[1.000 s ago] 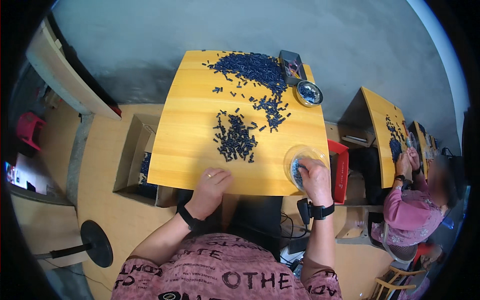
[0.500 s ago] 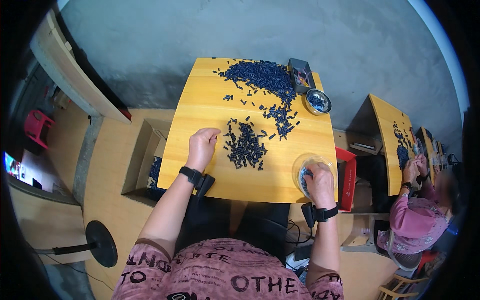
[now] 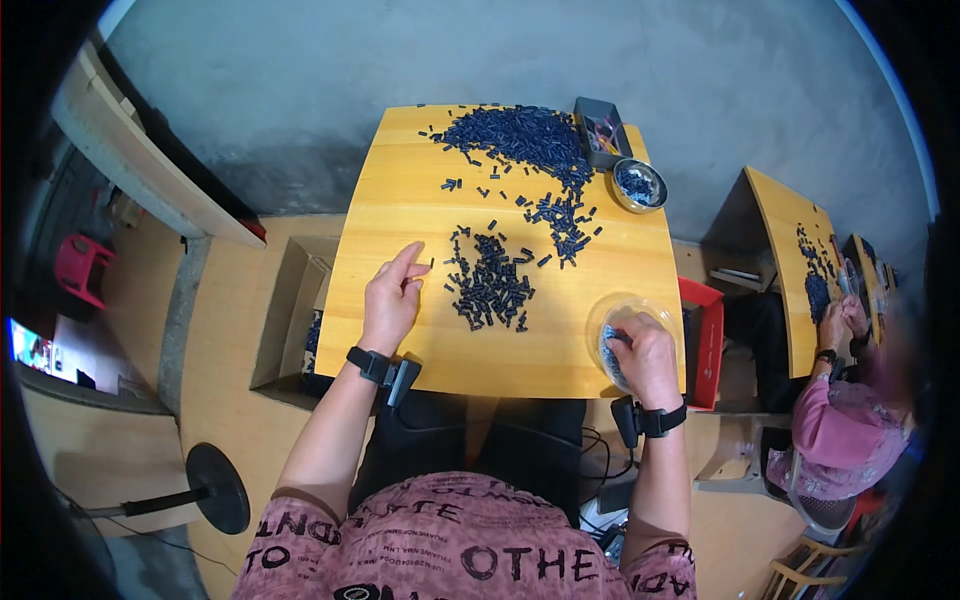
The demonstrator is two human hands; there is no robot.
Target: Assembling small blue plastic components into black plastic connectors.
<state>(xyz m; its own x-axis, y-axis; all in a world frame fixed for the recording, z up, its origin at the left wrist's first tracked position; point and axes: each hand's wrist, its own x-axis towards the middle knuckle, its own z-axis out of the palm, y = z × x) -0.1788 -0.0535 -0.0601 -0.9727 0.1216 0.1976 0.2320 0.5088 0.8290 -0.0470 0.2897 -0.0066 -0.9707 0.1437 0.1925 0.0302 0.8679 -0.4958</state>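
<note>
My left hand [image 3: 393,303] is over the left part of the wooden table [image 3: 390,180], its index finger stretched and its thumb apart. Just off its fingertips is one small dark cylindrical piece [image 3: 431,264]. To the right of that lies a loose pile of short black cylindrical pieces [image 3: 490,285]. My right hand [image 3: 645,355] reaches into a clear round dish [image 3: 668,318] near the table's front right. Its fingers are pinched together above small bluish-grey bits [image 3: 610,352]; what they grip is hidden.
A larger heap of dark pieces [image 3: 520,140] covers the far side, beside a dark tray [image 3: 598,150] and a metal bowl [image 3: 650,200]. A red box [image 3: 709,345] stands right of the table, a cardboard box [image 3: 280,320] left. A co-worker [image 3: 850,440] sits at the right.
The fingers of my left hand have gone from closed to spread, and a small dark piece now shows by their tips. My right hand stays in the dish.
</note>
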